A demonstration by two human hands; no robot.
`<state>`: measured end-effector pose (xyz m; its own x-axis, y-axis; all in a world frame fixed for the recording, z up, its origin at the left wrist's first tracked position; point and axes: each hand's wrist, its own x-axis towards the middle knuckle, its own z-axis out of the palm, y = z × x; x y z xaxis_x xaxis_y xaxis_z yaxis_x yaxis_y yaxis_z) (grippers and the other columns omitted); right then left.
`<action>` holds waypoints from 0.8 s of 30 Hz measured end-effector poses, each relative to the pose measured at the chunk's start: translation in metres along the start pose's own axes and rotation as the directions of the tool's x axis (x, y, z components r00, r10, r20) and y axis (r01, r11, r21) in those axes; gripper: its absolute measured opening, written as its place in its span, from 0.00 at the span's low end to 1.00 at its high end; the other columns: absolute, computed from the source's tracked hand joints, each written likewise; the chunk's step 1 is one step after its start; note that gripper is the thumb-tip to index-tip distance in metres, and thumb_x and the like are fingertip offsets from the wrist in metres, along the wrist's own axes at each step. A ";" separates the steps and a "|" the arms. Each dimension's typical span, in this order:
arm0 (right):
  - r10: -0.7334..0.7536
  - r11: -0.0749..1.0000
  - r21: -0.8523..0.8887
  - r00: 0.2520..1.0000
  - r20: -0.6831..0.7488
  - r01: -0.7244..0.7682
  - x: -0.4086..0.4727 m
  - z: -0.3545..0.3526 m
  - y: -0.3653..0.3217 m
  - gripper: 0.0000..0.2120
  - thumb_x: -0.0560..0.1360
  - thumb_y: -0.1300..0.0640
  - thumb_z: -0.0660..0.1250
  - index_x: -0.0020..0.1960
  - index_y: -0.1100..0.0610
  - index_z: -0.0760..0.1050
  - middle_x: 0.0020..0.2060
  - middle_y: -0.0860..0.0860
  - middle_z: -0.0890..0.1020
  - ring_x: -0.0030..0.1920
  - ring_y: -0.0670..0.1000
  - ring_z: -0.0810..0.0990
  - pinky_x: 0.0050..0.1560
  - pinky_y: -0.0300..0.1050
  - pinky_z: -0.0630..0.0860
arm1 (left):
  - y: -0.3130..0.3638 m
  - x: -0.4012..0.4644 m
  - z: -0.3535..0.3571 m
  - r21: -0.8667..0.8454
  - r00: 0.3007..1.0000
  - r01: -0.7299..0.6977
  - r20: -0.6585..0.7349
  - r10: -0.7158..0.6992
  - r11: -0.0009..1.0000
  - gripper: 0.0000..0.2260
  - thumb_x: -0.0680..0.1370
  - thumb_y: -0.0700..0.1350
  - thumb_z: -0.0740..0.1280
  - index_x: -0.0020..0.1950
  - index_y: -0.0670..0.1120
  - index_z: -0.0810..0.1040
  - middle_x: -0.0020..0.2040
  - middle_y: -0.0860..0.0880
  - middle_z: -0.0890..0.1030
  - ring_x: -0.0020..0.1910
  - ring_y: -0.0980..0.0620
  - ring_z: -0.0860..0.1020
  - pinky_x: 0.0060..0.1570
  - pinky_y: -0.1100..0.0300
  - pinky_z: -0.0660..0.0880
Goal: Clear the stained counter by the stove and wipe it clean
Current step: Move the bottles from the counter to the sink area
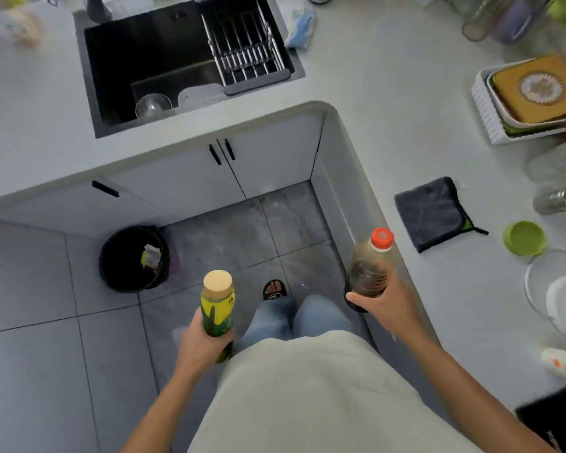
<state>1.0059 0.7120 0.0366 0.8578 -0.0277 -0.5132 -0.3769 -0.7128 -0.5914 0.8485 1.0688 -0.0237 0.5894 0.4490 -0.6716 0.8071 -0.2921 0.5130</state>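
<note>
My left hand point(198, 338) grips a yellow-green bottle point(218, 307) with a tan cap, held upright over the floor. In my right hand point(384, 304) is a dark-liquid bottle point(371, 268) with a red cap, just off the counter's front edge. A folded dark grey cloth point(432, 214) lies flat on the pale grey counter point(389, 132) to the right of that bottle. The black corner of the stove point(549, 416) shows at the lower right.
A black sink point(151, 60) with a drying rack point(245, 47) is at the top. On the right counter stand a green lid point(524, 238), a glass bowl point(556, 289), jars and a white tray point(490, 116) holding a yellow box. A black bin point(133, 258) sits on the floor.
</note>
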 end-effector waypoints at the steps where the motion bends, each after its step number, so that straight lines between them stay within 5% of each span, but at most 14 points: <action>1: 0.016 1.000 0.020 1.000 -0.007 -0.016 0.002 -0.001 -0.002 0.38 0.63 0.48 0.85 0.68 0.48 0.72 0.55 0.46 0.84 0.54 0.51 0.83 0.56 0.49 0.80 | 0.017 0.015 -0.005 0.016 1.000 -0.025 0.014 0.025 1.000 0.24 0.67 0.49 0.79 0.60 0.60 0.76 0.50 0.60 0.84 0.51 0.59 0.82 0.49 0.54 0.79; 5: 0.128 0.989 0.077 0.992 -0.011 -0.127 0.012 -0.007 -0.003 0.35 0.63 0.49 0.85 0.65 0.46 0.73 0.54 0.45 0.85 0.55 0.50 0.84 0.58 0.53 0.81 | 0.089 0.069 -0.019 0.063 0.990 -0.131 0.064 0.127 0.989 0.22 0.64 0.56 0.77 0.55 0.64 0.74 0.48 0.66 0.83 0.46 0.68 0.81 0.41 0.65 0.75; 12: 0.324 0.939 0.144 0.944 -0.057 -0.314 0.053 -0.016 -0.002 0.38 0.59 0.42 0.84 0.63 0.45 0.70 0.48 0.43 0.81 0.52 0.52 0.83 0.54 0.48 0.79 | 0.206 0.150 -0.019 0.122 0.953 -0.285 0.147 0.266 0.951 0.23 0.65 0.58 0.77 0.57 0.64 0.74 0.51 0.73 0.80 0.49 0.74 0.78 0.42 0.68 0.74; 16: 0.314 0.938 0.193 0.943 -0.111 -0.289 0.093 -0.029 -0.024 0.34 0.57 0.41 0.83 0.59 0.40 0.70 0.44 0.35 0.80 0.49 0.47 0.83 0.49 0.43 0.77 | 0.253 0.179 -0.021 0.162 0.934 -0.329 0.204 0.295 0.930 0.22 0.66 0.57 0.78 0.55 0.67 0.74 0.51 0.73 0.80 0.49 0.74 0.78 0.42 0.68 0.74; 24: 0.214 0.964 0.185 0.969 -0.121 -0.190 0.181 -0.055 -0.109 0.34 0.57 0.36 0.82 0.58 0.41 0.71 0.46 0.38 0.84 0.46 0.39 0.82 0.41 0.31 0.74 | 0.306 0.216 -0.044 0.173 0.927 -0.346 0.213 0.308 0.922 0.24 0.62 0.60 0.76 0.56 0.66 0.75 0.50 0.73 0.81 0.48 0.73 0.80 0.44 0.66 0.75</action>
<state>1.2219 0.7459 0.0426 0.7932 -0.2645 -0.5486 -0.5909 -0.5523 -0.5881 1.2211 1.1137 0.0112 0.8023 0.1468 -0.5785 0.5463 -0.5709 0.6129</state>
